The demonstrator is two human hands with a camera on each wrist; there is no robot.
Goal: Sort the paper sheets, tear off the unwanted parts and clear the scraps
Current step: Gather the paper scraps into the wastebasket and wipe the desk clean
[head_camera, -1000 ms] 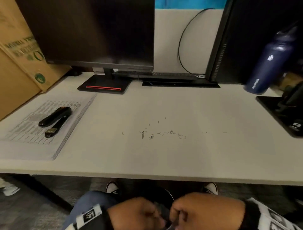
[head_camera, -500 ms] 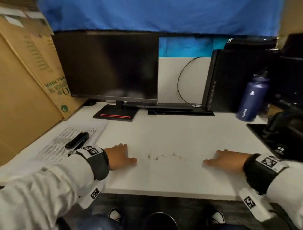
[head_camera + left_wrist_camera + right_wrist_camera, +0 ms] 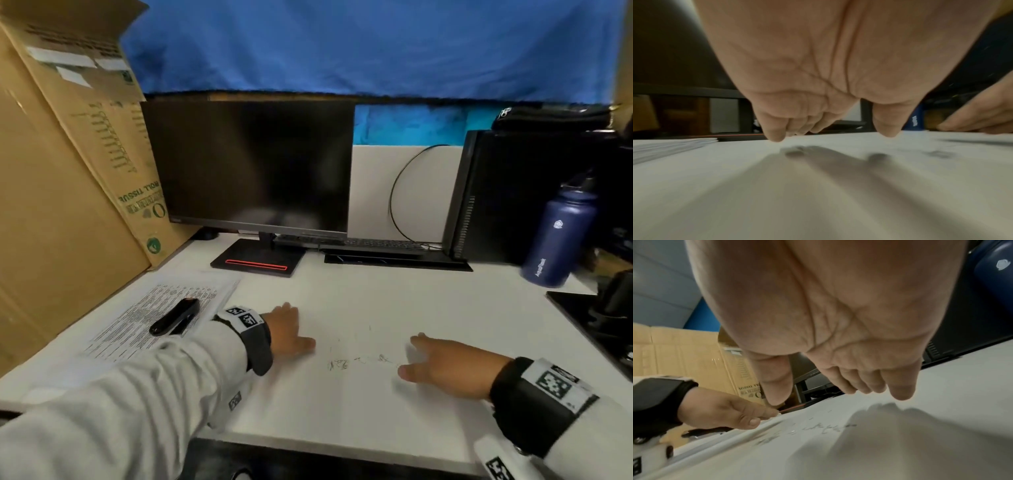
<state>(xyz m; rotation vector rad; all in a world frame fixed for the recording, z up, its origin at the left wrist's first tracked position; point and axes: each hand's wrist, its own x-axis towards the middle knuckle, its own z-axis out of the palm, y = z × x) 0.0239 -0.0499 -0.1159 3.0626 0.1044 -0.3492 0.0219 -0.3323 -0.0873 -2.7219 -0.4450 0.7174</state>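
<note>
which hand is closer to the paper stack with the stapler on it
The left hand, beside the paper stack; the right hand lies across the staple scraps.

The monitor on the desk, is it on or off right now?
Apparently off. The monitor shows a uniformly dark screen with only faint reflections, no image or glow. Whether it is merely asleep cannot be told.

Scraps [image 3: 356, 361] mid-desk [image 3: 376, 301], between left hand [image 3: 286, 330] and right hand [image 3: 452, 368]. Paper stack [image 3: 137, 329] far left, stapler [image 3: 174, 317] on top. Monitor [image 3: 250, 168] behind, bottle [image 3: 561, 236] back right.
</note>
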